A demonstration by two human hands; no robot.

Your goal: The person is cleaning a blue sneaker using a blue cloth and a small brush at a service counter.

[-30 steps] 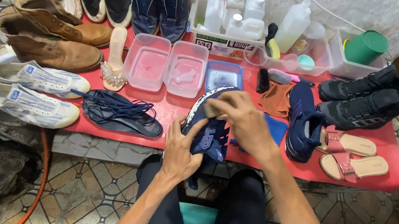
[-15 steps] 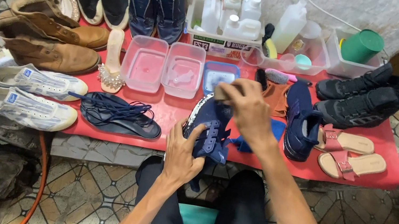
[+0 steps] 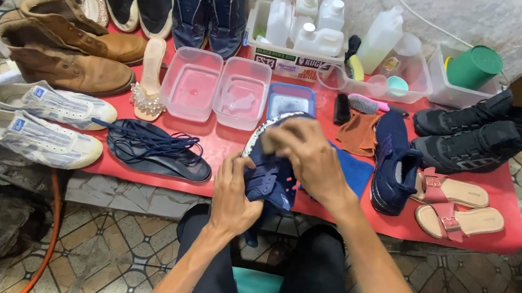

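Your left hand [image 3: 235, 195] clamps the navy sneaker [image 3: 271, 169] off the tabletop's [image 3: 219, 143] near edge; right hand [image 3: 305, 154] pressed on its toe, contents hidden. Hard scrubbing could twist it loose into the blue water tub [image 3: 291, 101], spilling.

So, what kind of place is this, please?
Probably a small shoe-cleaning stall. Many pairs of shoes sit on a red table, with white cleaning bottles and tubs of water behind. The left hand holds a navy sneaker while the right hand rubs it.
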